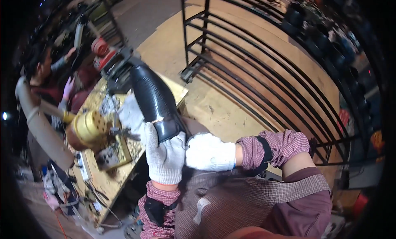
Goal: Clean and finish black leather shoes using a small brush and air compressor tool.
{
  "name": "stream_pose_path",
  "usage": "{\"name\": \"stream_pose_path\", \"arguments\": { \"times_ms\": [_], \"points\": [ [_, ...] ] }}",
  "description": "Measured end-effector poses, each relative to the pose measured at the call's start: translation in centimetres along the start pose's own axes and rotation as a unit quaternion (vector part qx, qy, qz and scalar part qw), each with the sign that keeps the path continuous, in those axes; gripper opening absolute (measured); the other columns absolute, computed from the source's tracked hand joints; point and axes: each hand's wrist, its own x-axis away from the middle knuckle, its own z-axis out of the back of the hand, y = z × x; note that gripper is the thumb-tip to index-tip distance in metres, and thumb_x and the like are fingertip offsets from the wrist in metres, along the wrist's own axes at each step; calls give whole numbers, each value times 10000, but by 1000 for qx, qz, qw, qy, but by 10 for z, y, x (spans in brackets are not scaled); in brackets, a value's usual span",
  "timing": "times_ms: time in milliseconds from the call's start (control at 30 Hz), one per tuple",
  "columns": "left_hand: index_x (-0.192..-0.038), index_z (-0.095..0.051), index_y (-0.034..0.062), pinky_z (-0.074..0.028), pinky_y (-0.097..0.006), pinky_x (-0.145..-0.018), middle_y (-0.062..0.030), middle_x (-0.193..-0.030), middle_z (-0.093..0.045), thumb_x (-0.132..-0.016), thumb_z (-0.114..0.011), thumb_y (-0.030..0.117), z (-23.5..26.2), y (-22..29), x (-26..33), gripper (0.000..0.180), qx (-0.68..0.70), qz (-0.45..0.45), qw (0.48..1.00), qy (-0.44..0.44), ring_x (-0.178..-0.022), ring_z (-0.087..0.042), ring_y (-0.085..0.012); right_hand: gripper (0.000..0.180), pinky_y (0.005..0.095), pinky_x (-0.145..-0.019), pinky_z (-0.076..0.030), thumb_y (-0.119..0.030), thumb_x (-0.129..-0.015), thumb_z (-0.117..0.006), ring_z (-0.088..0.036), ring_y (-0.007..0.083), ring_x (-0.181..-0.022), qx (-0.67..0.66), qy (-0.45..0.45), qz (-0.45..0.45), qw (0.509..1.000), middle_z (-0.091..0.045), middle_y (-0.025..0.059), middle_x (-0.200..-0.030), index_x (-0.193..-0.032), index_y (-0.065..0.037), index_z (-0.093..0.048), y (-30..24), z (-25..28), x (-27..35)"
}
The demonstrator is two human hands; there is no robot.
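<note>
Wears, nearest of all and below the black shoe (152, 90), a brown checked apron (231, 197). Wears also pink checked sleeves (249, 154), pushed up, with a black band (264, 150) around each. Grasps the nearer end of the shoe with the left hand (165, 158), in a white knitted glove, thumb along the left side of the shoe and fingers at its right. Has the right hand (210, 151), gloved in white too, just to the right of this same end, with fingers curled; cannot tell if gripping the shoe or only closed beside it, because of hidden fingertips. Holds the shoe in front of the body, slanting up and to the left, far tip pointing away.

Has close on the left of the shoe a whitish cloth (132, 113), on a light wooden worktable (119, 175). Further left of the shoe, can see a yellow drum-shaped device (90, 125) with holes in its face, and then a thick beige pipe (47, 127). Beyond the tip of the shoe, can find a dark metal machine (119, 70) with a red part (100, 47); cannot tell about contact. Beyond the shoe to the right, can see a black barred rack (185, 37). Far to the left, well apart from the shoe, can notice another person's hand (68, 88).
</note>
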Motion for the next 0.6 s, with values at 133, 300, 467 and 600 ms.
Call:
{"name": "stream_pose_path", "arguments": {
  "times_ms": [133,300,467,600],
  "points": [
    [-1522,-350,56,-319,-499,-1194,-188,-1543,-398,-1011,-540,458,-71,-10,16,678,-2,32,987,-158,-1410,-412,-351,156,430,-562,-481,-235,-738,-718,-603,297,-635,215,10,-125,969,-566,72,-651,-769,-119,-620,26,106,-4],
    [-1572,-259,78,-187,-527,-1239,-208,-1597,-306,-1051,-354,537,-34,7,27,701,36,56,959,-277,-1443,-356,-402,301,451,-760,-536,-364,-730,-747,-678,304,-853,428,111,-167,881,-676,99,-847,-938,-151,-703,144,252,0],
    [-1559,-310,96,-198,-541,-1232,-217,-1575,-345,-1046,-332,562,-3,10,31,693,-5,64,985,-160,-1405,-413,-413,621,436,-1013,-490,-503,-866,-638,-608,361,-1194,481,-28,-510,713,-616,179,-1330,-1366,-138,-589,196,364,1],
    [-1555,-321,95,-228,-542,-1223,-219,-1565,-363,-1042,-344,566,32,19,54,697,-21,-11,992,-127,-1388,-433,-410,750,415,-1086,-434,-548,-851,-637,-554,359,-1272,531,136,-432,716,-545,184,-1427,-1461,-137,-490,169,368,10]
  ]
}}
